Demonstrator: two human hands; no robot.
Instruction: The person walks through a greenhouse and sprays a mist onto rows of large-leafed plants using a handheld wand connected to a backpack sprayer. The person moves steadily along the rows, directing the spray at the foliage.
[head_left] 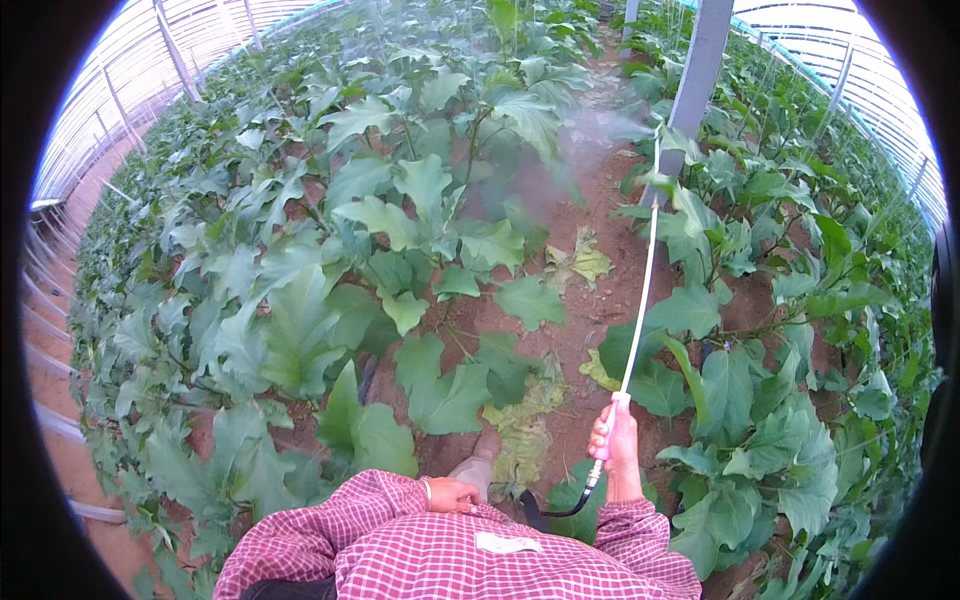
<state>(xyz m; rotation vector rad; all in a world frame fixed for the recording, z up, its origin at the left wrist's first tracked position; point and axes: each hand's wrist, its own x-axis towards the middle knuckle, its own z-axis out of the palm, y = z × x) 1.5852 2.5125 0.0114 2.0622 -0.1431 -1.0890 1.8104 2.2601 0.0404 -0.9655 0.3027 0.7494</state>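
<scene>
The right hand (617,440) is closed around the pink grip of a long white spray wand (640,290), which rises away from the person over the bare red soil path (590,320), its tip giving off a fine mist (590,130) near a grey post (695,80). The left hand (452,495) is loosely curled against the front of the red checked shirt (420,550), holding nothing that can be made out. Broad-leaved green plants (300,300) crowd both sides of the path, and a black hose (560,508) hangs from the wand's lower end.
</scene>
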